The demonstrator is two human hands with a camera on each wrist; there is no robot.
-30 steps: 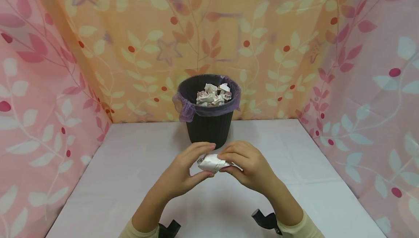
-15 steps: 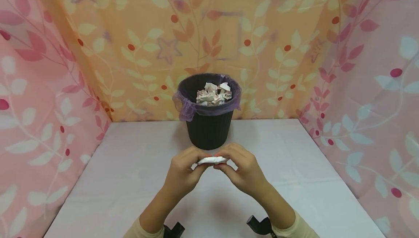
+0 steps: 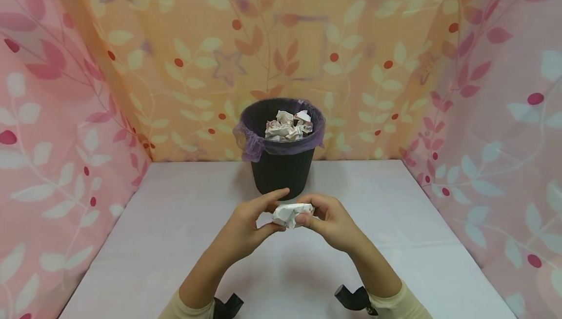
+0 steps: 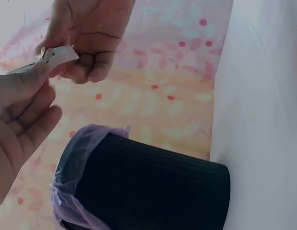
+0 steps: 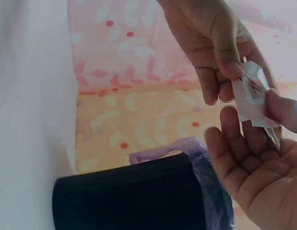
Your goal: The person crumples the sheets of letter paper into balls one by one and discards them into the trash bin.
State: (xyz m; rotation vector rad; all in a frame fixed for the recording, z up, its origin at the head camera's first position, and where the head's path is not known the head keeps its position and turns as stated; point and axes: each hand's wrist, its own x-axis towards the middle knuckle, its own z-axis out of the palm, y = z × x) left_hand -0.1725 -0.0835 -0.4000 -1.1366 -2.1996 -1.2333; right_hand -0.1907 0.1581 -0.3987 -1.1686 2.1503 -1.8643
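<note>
A small wad of crumpled white paper is held up between both hands, just in front of the bin in the head view. My left hand pinches its left end, thumb below and fingers raised behind. The right hand grips the other end, its thumb pressed on the near face. Seen from the right wrist, the folded paper shows faint print and stays between the two thumbs. Beyond the hands stands a black bin with a purple liner folded over its rim.
Several crumpled paper pieces lie inside the bin. A white-covered table spreads beneath the hands. Floral cloth hangs behind, with pink cloth walls on both sides. Black wrist camera mounts show near the sleeves.
The paper has been turned in the hands: half a second ago it was seen nearly edge-on, and now its face shows. The left fingers have lifted and spread; the bin stays put.
</note>
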